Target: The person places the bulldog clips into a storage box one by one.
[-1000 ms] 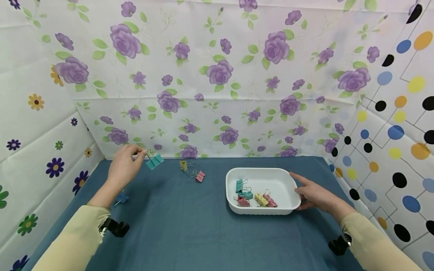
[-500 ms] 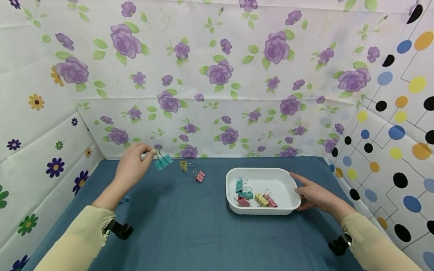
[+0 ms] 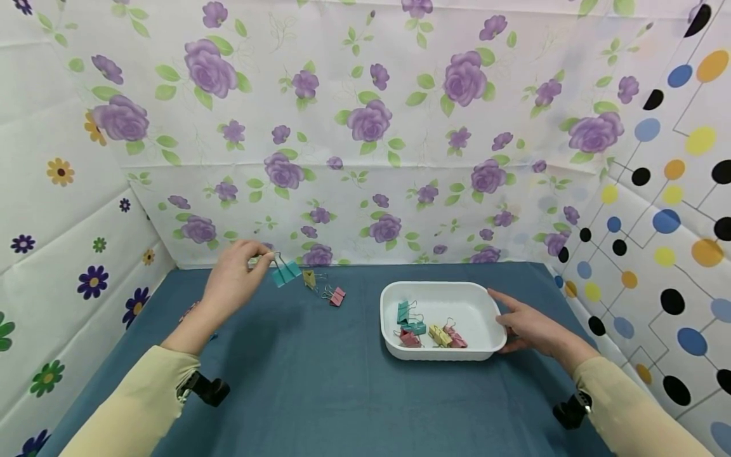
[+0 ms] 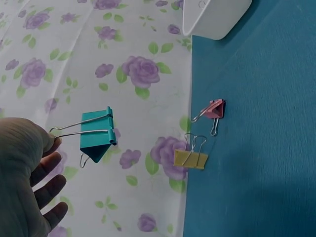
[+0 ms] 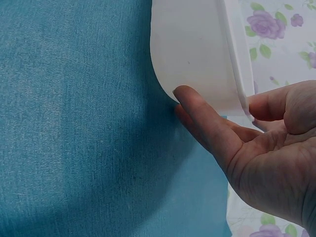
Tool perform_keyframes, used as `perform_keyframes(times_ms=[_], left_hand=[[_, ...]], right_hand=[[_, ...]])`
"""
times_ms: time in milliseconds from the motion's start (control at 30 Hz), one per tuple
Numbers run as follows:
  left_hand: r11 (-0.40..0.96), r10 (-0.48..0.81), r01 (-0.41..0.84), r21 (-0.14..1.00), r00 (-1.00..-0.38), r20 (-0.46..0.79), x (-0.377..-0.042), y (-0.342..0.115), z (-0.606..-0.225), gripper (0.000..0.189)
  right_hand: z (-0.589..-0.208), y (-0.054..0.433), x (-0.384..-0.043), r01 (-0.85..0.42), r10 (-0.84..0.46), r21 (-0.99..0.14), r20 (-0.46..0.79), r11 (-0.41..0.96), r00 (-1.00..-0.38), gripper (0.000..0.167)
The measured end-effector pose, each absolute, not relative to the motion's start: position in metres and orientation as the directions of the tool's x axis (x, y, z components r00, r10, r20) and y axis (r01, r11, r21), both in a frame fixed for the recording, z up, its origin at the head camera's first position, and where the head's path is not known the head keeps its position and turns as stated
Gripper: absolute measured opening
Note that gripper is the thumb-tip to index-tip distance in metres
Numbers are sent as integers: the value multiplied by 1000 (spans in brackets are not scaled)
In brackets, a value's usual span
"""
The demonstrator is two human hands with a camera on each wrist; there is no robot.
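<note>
My left grip [image 3: 235, 270] pinches the teal clip [image 3: 287, 274] only by its wire handle [image 4: 81, 133], which could slip; my right grip [image 3: 528, 327], clamped on the tray [image 3: 443, 355], might tilt it.

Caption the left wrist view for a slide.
Left hand pinching a teal binder clip by its wire handle; beyond, a yellow clip, a pink clip and part of a white tray.
</note>
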State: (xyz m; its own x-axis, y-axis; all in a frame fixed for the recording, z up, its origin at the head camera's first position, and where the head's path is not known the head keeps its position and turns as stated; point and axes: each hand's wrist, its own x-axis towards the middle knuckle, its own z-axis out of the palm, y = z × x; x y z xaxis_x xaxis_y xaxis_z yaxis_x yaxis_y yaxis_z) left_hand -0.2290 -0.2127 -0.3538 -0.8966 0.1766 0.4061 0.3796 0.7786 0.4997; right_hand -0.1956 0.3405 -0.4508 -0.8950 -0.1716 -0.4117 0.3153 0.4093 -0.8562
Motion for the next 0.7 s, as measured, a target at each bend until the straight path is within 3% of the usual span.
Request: perform_keyframes(times_ms=[700], left_hand=[[765, 231, 435, 475, -874, 428, -226, -186, -354, 20]], right_hand=[[-453, 341, -198, 322, -168, -853, -418, 412, -893, 71]])
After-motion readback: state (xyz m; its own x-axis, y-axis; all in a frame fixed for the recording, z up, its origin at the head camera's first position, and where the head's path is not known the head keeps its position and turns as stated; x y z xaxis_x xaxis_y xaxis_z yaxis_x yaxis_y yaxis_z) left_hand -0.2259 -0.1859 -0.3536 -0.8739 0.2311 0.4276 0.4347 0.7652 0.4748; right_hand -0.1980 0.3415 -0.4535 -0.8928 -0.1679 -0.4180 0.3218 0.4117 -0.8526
